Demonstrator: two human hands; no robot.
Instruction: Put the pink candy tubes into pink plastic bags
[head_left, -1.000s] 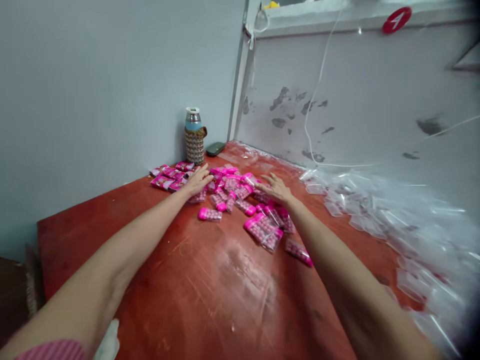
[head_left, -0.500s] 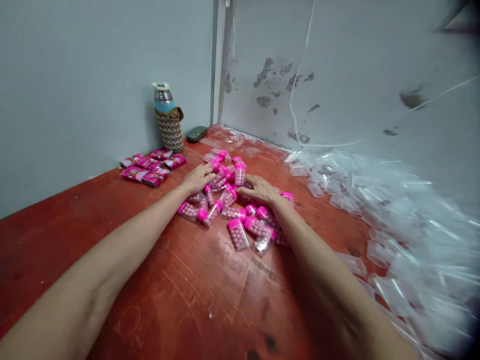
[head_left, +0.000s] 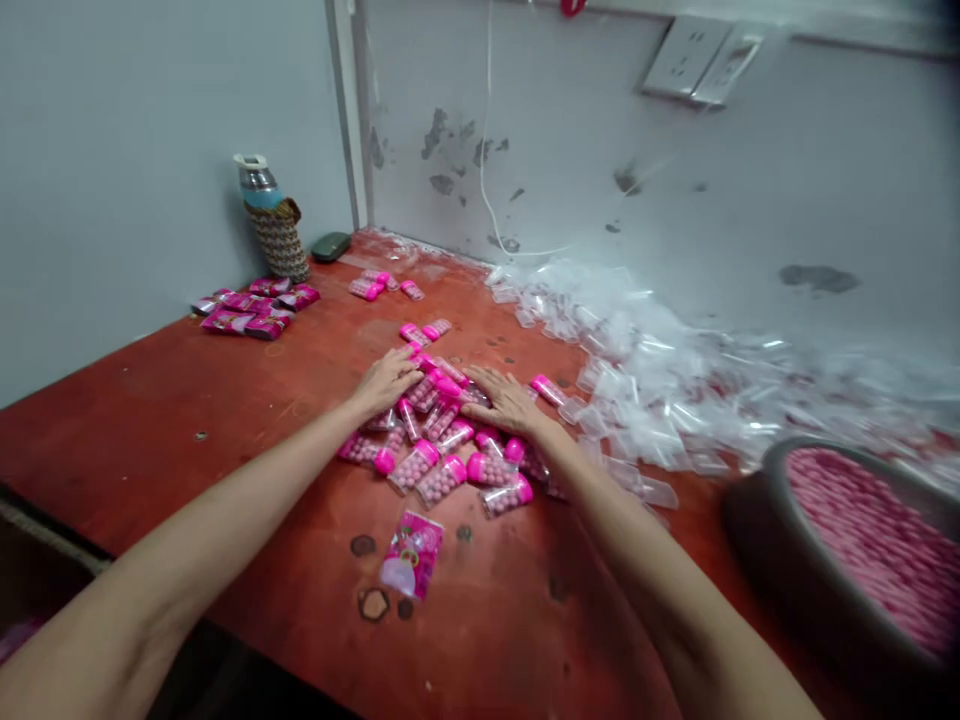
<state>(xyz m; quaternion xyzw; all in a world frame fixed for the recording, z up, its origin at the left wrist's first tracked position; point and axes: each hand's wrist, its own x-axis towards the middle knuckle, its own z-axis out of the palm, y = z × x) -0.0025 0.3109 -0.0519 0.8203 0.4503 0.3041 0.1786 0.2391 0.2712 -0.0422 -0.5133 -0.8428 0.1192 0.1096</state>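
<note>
Both my hands rest at the sides of a heap of small clear bottles with pink caps [head_left: 442, 480], each holding pink balls. My left hand [head_left: 388, 383] lies flat against the heap's left far side, fingers stretched out. On the right far side, my right hand [head_left: 506, 400] is spread over more bottles, its fingertips touching them. Neither hand is closed round a bottle. A pink printed packet [head_left: 412, 555] lies on the red table [head_left: 300, 620] in front of the heap. Some bottles are hidden under my hands and right forearm.
Empty clear bottles [head_left: 660, 380] spread along the wall at right. A dark tub [head_left: 757, 530] of pink balls stands at lower right. Several pink packets [head_left: 251, 310], a flask in a knitted cover [head_left: 277, 240] and a dark case [head_left: 331, 247] sit at back left. A few capped bottles [head_left: 367, 288] lie farther back.
My hands and the heap have come nearer along the table, leaving a few bottles behind at the back. The view has turned right, bringing the tub, the wall sockets and the single packet into sight.
</note>
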